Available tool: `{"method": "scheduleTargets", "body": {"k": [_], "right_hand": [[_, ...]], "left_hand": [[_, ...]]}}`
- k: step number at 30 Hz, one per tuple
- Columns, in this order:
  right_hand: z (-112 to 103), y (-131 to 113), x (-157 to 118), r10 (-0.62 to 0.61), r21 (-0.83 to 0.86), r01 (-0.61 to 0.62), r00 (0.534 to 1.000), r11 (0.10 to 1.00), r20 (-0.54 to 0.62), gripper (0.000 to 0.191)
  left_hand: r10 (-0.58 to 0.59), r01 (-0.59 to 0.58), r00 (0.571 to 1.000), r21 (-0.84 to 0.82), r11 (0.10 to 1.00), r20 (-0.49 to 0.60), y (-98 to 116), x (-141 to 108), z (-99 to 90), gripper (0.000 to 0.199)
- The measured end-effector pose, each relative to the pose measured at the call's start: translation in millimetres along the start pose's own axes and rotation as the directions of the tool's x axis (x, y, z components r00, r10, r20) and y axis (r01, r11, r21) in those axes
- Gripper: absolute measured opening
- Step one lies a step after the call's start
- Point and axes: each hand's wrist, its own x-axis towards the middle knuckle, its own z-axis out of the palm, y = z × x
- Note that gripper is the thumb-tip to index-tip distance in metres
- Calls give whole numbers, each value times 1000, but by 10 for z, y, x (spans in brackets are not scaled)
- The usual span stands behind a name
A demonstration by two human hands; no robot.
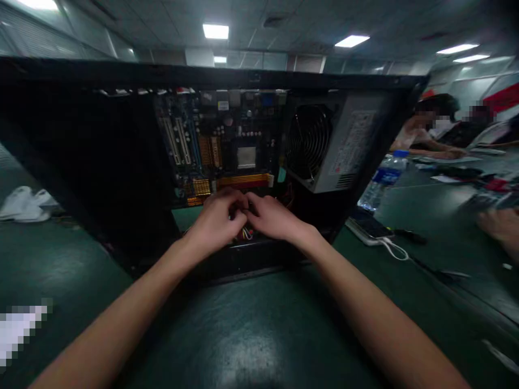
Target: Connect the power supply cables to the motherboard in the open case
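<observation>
Computer case [251, 78] stands open toward me on the green table [243, 335], and both my hands reach inside it, at the middle of the opening's lower edge. My left hand [217, 219] and right hand [272, 215] are curled with their fingertips close together; I cannot tell whether they pinch anything, because the fingers hide it. Thin wires [245, 234] with red and white parts show just beneath them. The case holds a motherboard [227, 121] along its back, with white slots [177, 141] on the left, a square metal-topped chip [246, 157] near the middle and orange-yellow slots [243, 181] just above my fingers. A power supply [357, 135] with a round fan grille [308, 140] fills the case's upper right corner. Beside the case's right edge stand a clear, blue-capped bottle [381, 181], its fill level unclear, and a dark-screened phone [371, 222] lying near its base. A white plastic bag [26, 205] lies left of the case.
</observation>
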Motion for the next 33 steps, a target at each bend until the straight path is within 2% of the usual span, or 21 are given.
{"method": "scheduleTargets", "body": {"k": [4,9,14,17,19,23,26,28,30,33], "right_hand": [[10,40,19,-97,13,96,995,995,39,28],[48,106,40,-199,159,201,980,967,-27,26],[-2,57,27,-221,160,236,970,959,-105,23],[-7,54,11,-192,148,205,976,968,-99,27],[-4,89,-2,-156,152,163,986,975,-55,36],[-60,188,-30,-64,122,51,993,991,101,51],[-146,202,-31,-84,60,68,936,996,343,36],[-183,177,-17,-67,-8,79,890,997,451,37],[-189,151,1,-31,-71,68,902,995,431,41],[-158,150,14,-10,-126,44,965,991,261,40]], "left_hand": [[38,-42,993,35,999,110,-60,-22,45,19],[104,-109,987,35,993,123,-51,-38,52,14],[220,-215,974,-84,973,54,8,-85,27,14],[248,-245,968,-55,968,43,0,-88,30,12],[204,-205,976,6,979,79,-26,-74,37,12],[17,-31,995,145,989,94,-79,-47,45,18],[-26,7,994,175,985,107,-100,-44,50,22],[-56,28,988,191,981,143,-120,-47,48,25],[-100,55,976,223,973,196,-155,-52,33,31],[-184,88,943,325,942,277,-228,-64,-18,38]]}}
